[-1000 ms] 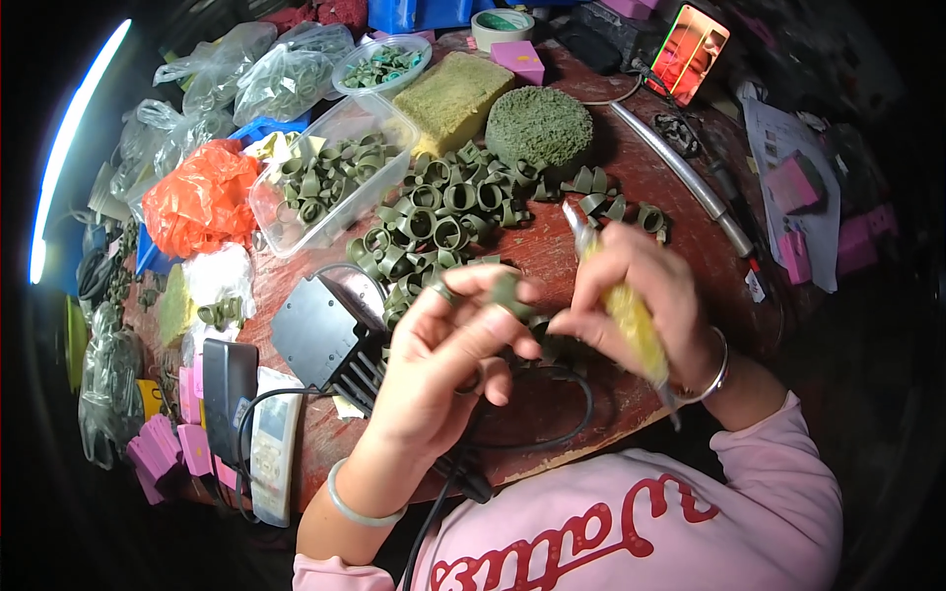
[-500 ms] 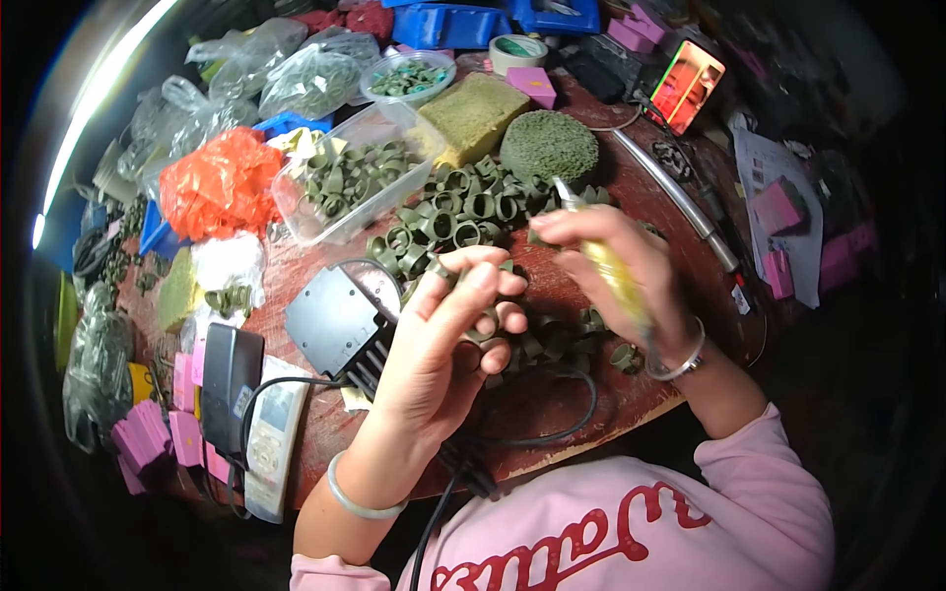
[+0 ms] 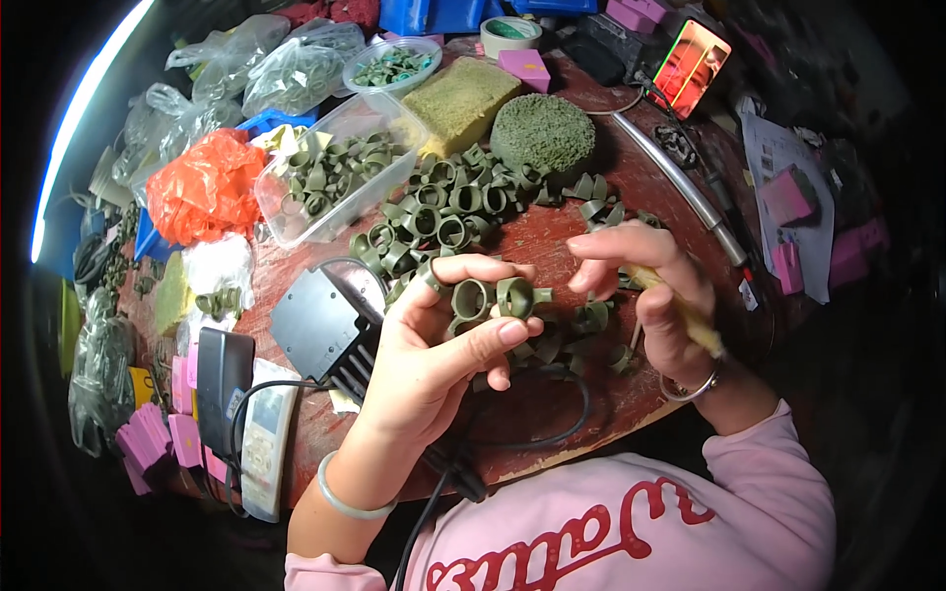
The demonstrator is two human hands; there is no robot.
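In the middle, my left hand (image 3: 424,350) is closed with a dark green ring (image 3: 515,297) held between thumb and fingers. Another green ring (image 3: 472,298) sits against its fingers, and a green band is around one finger. To the right, my right hand (image 3: 660,295) keeps a slim yellow-handled tool (image 3: 702,330) tucked in its grip, tilted down to the right. Its index finger and thumb are apart, a short gap from the held ring. Many loose green rings (image 3: 453,231) are heaped just beyond both hands, with more partly hidden beneath them.
A clear plastic box (image 3: 296,231) of green rings stands at the far left of the heap. Behind are a yellow-green sponge block (image 3: 461,103) and a round green pad (image 3: 542,133). A black device (image 3: 320,320) with a cable sits left. A metal rod (image 3: 680,182) lies right.
My left hand has turned, bringing the held rings into view. My right hand has drawn slightly right, and its tool has swung from pointing away to lying tilted across the hand.
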